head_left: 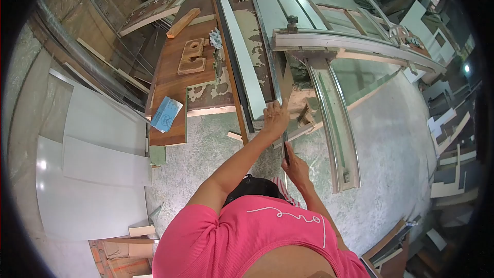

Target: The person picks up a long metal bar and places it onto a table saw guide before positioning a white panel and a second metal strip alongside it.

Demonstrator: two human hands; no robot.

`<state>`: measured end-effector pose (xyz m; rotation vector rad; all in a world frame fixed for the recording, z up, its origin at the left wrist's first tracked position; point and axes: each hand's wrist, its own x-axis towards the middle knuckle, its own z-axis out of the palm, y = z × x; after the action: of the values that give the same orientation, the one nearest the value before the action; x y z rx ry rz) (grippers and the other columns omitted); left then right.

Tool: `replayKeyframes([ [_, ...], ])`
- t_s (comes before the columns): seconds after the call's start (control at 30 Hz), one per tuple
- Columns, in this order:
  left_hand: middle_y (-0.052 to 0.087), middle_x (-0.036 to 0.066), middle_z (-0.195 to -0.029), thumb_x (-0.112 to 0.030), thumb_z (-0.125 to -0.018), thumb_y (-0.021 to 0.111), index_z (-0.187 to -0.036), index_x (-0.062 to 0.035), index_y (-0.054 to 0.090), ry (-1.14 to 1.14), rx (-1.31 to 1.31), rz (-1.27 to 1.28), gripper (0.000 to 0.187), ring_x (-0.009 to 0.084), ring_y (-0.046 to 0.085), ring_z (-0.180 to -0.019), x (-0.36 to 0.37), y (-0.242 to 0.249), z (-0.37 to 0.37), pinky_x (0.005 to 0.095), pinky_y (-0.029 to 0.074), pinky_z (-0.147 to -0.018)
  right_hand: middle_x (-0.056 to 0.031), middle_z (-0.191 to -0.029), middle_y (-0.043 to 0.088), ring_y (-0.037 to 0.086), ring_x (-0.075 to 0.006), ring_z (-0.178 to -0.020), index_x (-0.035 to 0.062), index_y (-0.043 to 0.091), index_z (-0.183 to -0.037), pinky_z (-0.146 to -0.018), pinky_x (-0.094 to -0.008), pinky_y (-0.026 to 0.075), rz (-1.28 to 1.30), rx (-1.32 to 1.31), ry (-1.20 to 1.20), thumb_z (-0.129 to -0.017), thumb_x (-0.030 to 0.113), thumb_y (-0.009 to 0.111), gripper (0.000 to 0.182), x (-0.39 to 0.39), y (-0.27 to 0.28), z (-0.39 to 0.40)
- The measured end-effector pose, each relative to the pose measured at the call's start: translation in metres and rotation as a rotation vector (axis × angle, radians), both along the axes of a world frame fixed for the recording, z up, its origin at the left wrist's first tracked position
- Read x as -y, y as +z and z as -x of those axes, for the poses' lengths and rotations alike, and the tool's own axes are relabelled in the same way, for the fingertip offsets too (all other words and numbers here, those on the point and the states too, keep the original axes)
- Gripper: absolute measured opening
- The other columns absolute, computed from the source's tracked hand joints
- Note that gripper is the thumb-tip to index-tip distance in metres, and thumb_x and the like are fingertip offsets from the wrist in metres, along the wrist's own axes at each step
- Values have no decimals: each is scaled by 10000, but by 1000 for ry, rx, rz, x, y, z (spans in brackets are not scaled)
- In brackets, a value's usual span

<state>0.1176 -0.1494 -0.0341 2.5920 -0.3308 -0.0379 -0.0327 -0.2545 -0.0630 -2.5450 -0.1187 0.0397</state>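
Note:
A long, narrow strip (279, 92) with a dark edge runs toward me along the saw table and past its near end. My left hand (276, 117) is closed over it beside the near end of a white board (246, 67). Closer to my body, my right hand (296, 167) grips the strip's near end, thumb pointing up along it. The palm sides of both hands are hidden. A metal sliding table with a pale rail (293, 5) lies just beyond my hands.
On the left, a brown wooden table (170, 82) bears a cut-out wooden block (191, 64), a wood offcut (182, 23), and a blue-and-white packet (166, 114). A metal crosscut arm (355, 41) and rail (332, 123) stick out at right. White panels (92, 185) lean left.

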Motion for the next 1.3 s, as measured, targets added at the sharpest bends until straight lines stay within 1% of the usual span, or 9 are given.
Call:
replayKeyframes([
  [0.03, 440, 243, -1198, -204, -791, 510, -1267, -44, 373, 7, 2, 5, 521, 384, 387, -1159, -4, -2, -5, 536, 310, -924, -199, -749, 600, 587, -370, -615, 156, 261, -1331, -549, -455, 461, 5, 2, 7, -743, 167, 547, 654, -3, 1, -5],
  [0.1, 283, 239, -1332, -141, -808, 469, -1184, -75, 481, 103, 159, -42, 382, 387, 186, -1262, -16, -12, -16, 598, 121, -990, -207, -741, 599, 586, -379, -616, 160, 247, -1338, -562, -464, 462, -35, -42, 5, -745, 171, 550, 666, -9, 1, -14],
  [0.33, 142, 244, -1400, -136, -809, 466, -1198, -73, 484, 268, 165, -125, 394, 441, 1, -1299, -36, -34, -26, 678, 8, -946, -241, -691, 576, 573, -401, -594, 124, 201, -1348, -533, -470, 439, -113, -84, 83, -762, 159, 539, 677, -13, -3, -49],
  [0.7, 200, 195, -1384, -165, -712, 586, -1189, -114, 501, 316, 191, -207, 488, 431, 82, -1290, -75, -17, -22, 639, 136, -965, -246, -642, 564, 557, -423, -570, 85, 159, -1349, -511, -480, 429, -120, -59, 143, -778, 156, 523, 681, -19, 3, -105],
  [0.97, 230, 158, -1375, -120, -731, 569, -1192, -142, 513, 348, 171, -103, 465, 472, 140, -1257, -127, -13, -14, 659, 163, -946, -235, -689, 592, 580, -404, -604, 103, 166, -1344, -557, -485, 455, -62, -44, 104, -771, 192, 540, 690, -19, 1, -154],
  [1.03, 207, 160, -1378, -174, -763, 551, -1209, -151, 495, 352, 180, -236, 450, 468, 145, -1255, -124, -15, -16, 649, 167, -956, -224, -706, 601, 586, -401, -620, 139, 173, -1347, -579, -492, 460, -39, -30, 104, -768, 203, 543, 690, -17, 1, -168],
  [1.1, 283, 167, -1356, -115, -755, 563, -1175, -113, 526, 373, 251, -205, 421, 422, 192, -1265, -115, -12, -13, 637, 161, -961, -215, -730, 609, 590, -403, -650, 164, 180, -1349, -608, -496, 463, -59, -60, 82, -766, 213, 547, 691, -16, 5, -181],
  [1.2, 367, 164, -1307, -149, -786, 557, -1168, -71, 518, 325, 363, -79, 392, 361, 269, -1255, -92, -1, -5, 517, 204, -1011, -218, -769, 611, 596, -391, -695, 160, 206, -1339, -637, -478, 469, -9, -81, 70, -754, 213, 563, 687, -16, 8, -202],
  [1.3, 360, 190, -1308, -164, -819, 520, -1189, -67, 492, 196, 299, 51, 383, 375, 266, -1252, -75, -18, -1, 491, 200, -1018, -236, -776, 603, 587, -411, -712, 135, 233, -1319, -657, -493, 460, -15, -85, 63, -759, 239, 557, 656, -18, 11, -223],
])
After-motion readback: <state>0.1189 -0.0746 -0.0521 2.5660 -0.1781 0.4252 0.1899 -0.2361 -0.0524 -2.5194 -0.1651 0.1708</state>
